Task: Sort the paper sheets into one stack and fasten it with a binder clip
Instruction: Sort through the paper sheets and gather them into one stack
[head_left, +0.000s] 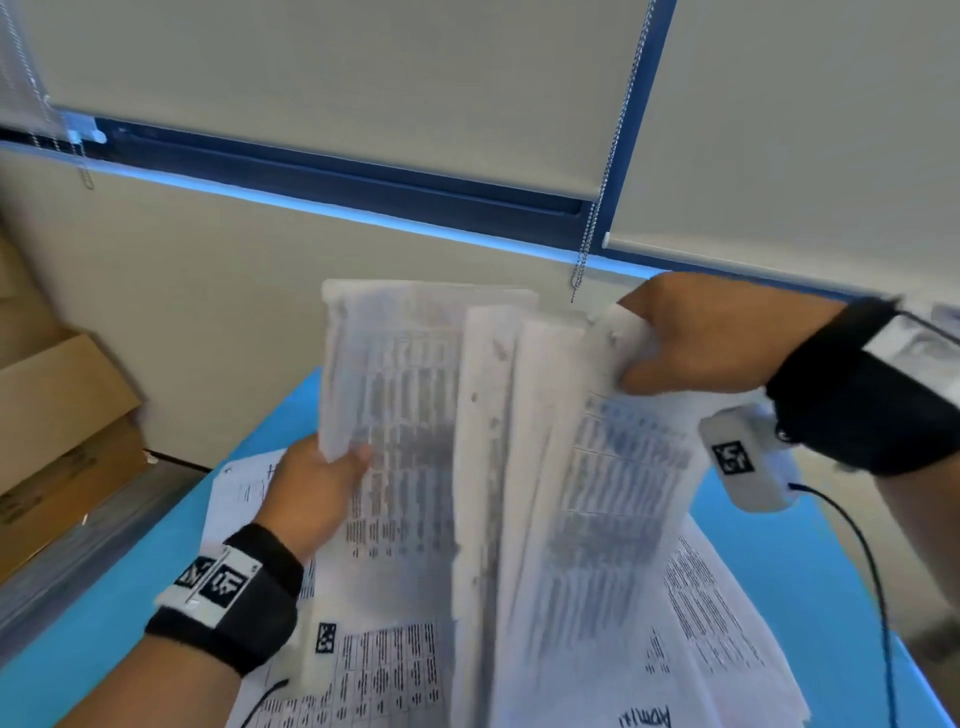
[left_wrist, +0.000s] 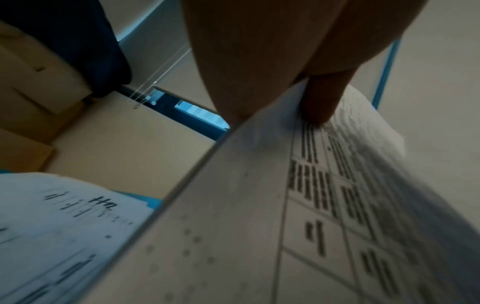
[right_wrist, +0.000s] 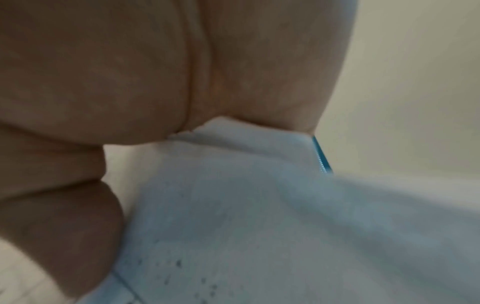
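Observation:
Both hands hold printed paper sheets (head_left: 519, 441) up above the blue table (head_left: 810, 561); the sheets fan apart and are blurred. My left hand (head_left: 332, 467) pinches the left sheets' lower edge, thumb on the printed side; in the left wrist view the thumb (left_wrist: 322, 98) presses the paper (left_wrist: 259, 205). My right hand (head_left: 654, 343) grips the top right corner of the sheets; the right wrist view shows that hand (right_wrist: 182, 127) closed on the paper (right_wrist: 246, 195). More sheets (head_left: 717, 623) lie spread on the table beneath. No binder clip is in view.
Cardboard boxes (head_left: 57, 415) stand to the left of the table. A wall with roller blinds and a hanging bead chain (head_left: 597, 208) is straight ahead. A loose sheet (head_left: 239, 493) lies under my left wrist.

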